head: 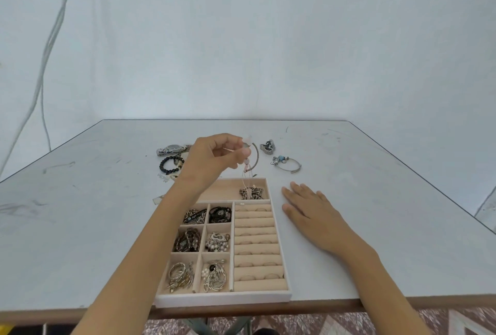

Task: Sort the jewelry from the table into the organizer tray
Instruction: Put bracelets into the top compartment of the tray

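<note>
- A person's left hand (214,159), raised at the centre of the frame, pinches a thin corded necklace (246,163) with pale pink beads between thumb and fingertips.
- The necklace hangs straight down over the long top compartment (222,190) of the organizer tray (222,298). Whether its lower end touches the dark chain (251,193) lying there cannot be told.
- The right hand (308,210) lies flat on the table (80,214), fingers straight, just right of the tray and holding nothing.
- The tray sits at the lower centre, at the table's near edge. Its six small left compartments hold mixed jewelry, and rings sit in the padded rolls (257,249) on its right side.
- Beyond the tray, a watch (171,149) and a black bead bracelet (169,164) lie at centre left, and a silver bangle (287,164) with blue charms lies at centre right.
</note>
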### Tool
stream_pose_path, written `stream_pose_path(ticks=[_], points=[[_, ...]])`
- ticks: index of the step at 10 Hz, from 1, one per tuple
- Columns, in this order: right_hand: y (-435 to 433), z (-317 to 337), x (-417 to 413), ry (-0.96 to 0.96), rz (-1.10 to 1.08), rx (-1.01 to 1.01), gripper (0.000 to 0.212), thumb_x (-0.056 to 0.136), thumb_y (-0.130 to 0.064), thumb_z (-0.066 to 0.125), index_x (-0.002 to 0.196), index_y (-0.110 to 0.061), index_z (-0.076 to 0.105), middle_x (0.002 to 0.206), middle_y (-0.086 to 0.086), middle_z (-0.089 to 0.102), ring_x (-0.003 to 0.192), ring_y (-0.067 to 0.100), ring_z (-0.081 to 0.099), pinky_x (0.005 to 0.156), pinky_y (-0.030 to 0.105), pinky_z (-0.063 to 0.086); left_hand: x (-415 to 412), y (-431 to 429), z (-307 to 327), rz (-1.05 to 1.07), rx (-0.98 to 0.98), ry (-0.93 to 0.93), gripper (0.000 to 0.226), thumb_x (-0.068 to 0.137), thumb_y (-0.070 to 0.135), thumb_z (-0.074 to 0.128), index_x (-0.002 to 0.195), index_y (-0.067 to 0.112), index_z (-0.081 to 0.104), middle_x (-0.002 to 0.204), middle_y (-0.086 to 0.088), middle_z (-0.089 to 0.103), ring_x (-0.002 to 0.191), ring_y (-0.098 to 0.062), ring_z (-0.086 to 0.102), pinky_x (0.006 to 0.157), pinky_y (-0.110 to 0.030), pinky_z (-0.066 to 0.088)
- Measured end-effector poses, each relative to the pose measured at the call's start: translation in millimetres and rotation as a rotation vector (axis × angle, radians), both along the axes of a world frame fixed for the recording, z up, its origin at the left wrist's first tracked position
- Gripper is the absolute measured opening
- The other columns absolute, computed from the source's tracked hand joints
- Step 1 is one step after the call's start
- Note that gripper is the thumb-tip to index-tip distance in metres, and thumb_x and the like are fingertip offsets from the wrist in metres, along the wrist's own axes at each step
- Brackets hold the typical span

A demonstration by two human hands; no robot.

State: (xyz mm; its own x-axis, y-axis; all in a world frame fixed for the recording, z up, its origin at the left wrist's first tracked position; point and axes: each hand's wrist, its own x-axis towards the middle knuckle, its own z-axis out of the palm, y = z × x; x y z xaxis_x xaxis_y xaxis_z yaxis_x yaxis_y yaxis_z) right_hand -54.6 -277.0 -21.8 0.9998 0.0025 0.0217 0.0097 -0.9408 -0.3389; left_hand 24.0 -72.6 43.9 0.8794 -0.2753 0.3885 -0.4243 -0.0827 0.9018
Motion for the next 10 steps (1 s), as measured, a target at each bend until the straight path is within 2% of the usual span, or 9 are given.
stream_pose_path(ticks=[1, 2, 4, 5, 6, 7, 8, 9, 10], points=[[-0.6, -0.6, 0.1, -0.001, 0.002, 0.007, 0.050, 0.104, -0.038, 0.024, 0.152, -0.027, 0.018, 0.161, -0.007, 0.003, 0.147, 0.007, -0.002, 0.117, 0.029, -0.006, 4.1, -0.5, -9.2, 0.005, 0.041, 0.035, 0.009, 0.081, 0.011, 0.073, 0.089, 0.009, 0.071, 0.078, -0.004, 0.072, 0.073, -0.017, 0.068, 0.072, -0.025, 0.058], [-1.1, -1.0, 1.1, 0.000, 0.004, 0.009, 0.049, 0.104, -0.038, 0.024, 0.152, -0.027, 0.018, 0.161, -0.007, 0.003, 0.147, 0.007, -0.003, 0.117, 0.029, -0.006, 10.3, 0.7, -13.9, -0.012, 0.137, 0.053, 0.011, 0.081, 0.009, 0.072, 0.092, 0.005, 0.071, 0.076, -0.006, 0.071, 0.070, -0.016, 0.067, 0.073, -0.025, 0.058], [-1.8, -1.6, 0.6, -0.004, 0.009, 0.016, 0.050, 0.104, -0.038, 0.024, 0.152, -0.027, 0.018, 0.161, -0.006, 0.004, 0.147, 0.008, -0.003, 0.117, 0.029, -0.006, 18.7, 0.9, -17.0, -0.114, 0.357, 0.107, 0.016, 0.086, -0.004, 0.063, 0.102, -0.005, 0.063, 0.079, -0.011, 0.068, 0.059, -0.004, 0.067, 0.062, -0.013, 0.053], [-2.1, -1.6, 0.4, -0.004, 0.010, 0.018, 0.050, 0.104, -0.038, 0.024, 0.152, -0.027, 0.018, 0.161, -0.007, 0.003, 0.147, 0.008, -0.003, 0.117, 0.029, -0.006, 26.9, 1.5, -20.2, -0.117, 0.397, 0.132, 0.019, 0.087, -0.005, 0.061, 0.106, -0.008, 0.061, 0.080, -0.013, 0.068, 0.059, -0.005, 0.067, 0.063, -0.015, 0.055], [-2.1, -1.5, 0.2, -0.003, 0.011, 0.015, 0.050, 0.104, -0.038, 0.024, 0.152, -0.027, 0.018, 0.161, -0.007, 0.003, 0.147, 0.008, -0.003, 0.117, 0.029, -0.006, 32.1, 2.4, -24.3, -0.089, 0.469, 0.128, 0.022, 0.085, -0.003, 0.064, 0.107, -0.006, 0.062, 0.083, -0.017, 0.070, 0.064, -0.013, 0.067, 0.069, -0.021, 0.058], [-2.0, -1.4, 0.4, 0.001, 0.012, 0.013, 0.050, 0.104, -0.038, 0.024, 0.152, -0.027, 0.017, 0.161, -0.007, 0.003, 0.147, 0.008, -0.003, 0.117, 0.029, -0.007, 28.7, 1.4, -25.8, -0.104, 0.554, 0.093, 0.022, 0.083, 0.003, 0.069, 0.105, 0.006, 0.065, 0.083, -0.016, 0.072, 0.064, -0.013, 0.068, 0.075, -0.026, 0.057], [-1.8, -1.1, 0.4, 0.003, 0.013, 0.011, 0.050, 0.104, -0.038, 0.024, 0.152, -0.027, 0.017, 0.161, -0.006, 0.003, 0.147, 0.008, -0.003, 0.117, 0.029, -0.006, 24.9, -1.2, -25.6, -0.114, 0.554, 0.085, 0.019, 0.083, 0.003, 0.069, 0.101, 0.009, 0.069, 0.082, -0.015, 0.071, 0.062, -0.015, 0.067, 0.066, -0.019, 0.056], [-1.7, -0.1, -0.2, 0.006, 0.019, 0.022, 0.050, 0.104, -0.038, 0.024, 0.152, -0.026, 0.017, 0.161, -0.006, 0.002, 0.147, 0.008, -0.004, 0.117, 0.029, -0.007, 22.6, -1.3, -23.6, -0.132, 0.572, 0.068, 0.019, 0.084, 0.005, 0.069, 0.103, 0.008, 0.071, 0.089, -0.014, 0.071, 0.062, -0.012, 0.067, 0.065, -0.014, 0.054], [-2.0, 0.1, -0.8, 0.008, 0.021, 0.022, 0.050, 0.104, -0.037, 0.023, 0.152, -0.026, 0.017, 0.161, -0.006, 0.002, 0.147, 0.008, -0.004, 0.117, 0.030, -0.007, 23.6, 6.1, -21.0, -0.227, 0.571, 0.098, 0.025, 0.087, 0.004, 0.066, 0.111, 0.010, 0.069, 0.101, -0.012, 0.070, 0.079, -0.016, 0.070, 0.076, -0.020, 0.056]])
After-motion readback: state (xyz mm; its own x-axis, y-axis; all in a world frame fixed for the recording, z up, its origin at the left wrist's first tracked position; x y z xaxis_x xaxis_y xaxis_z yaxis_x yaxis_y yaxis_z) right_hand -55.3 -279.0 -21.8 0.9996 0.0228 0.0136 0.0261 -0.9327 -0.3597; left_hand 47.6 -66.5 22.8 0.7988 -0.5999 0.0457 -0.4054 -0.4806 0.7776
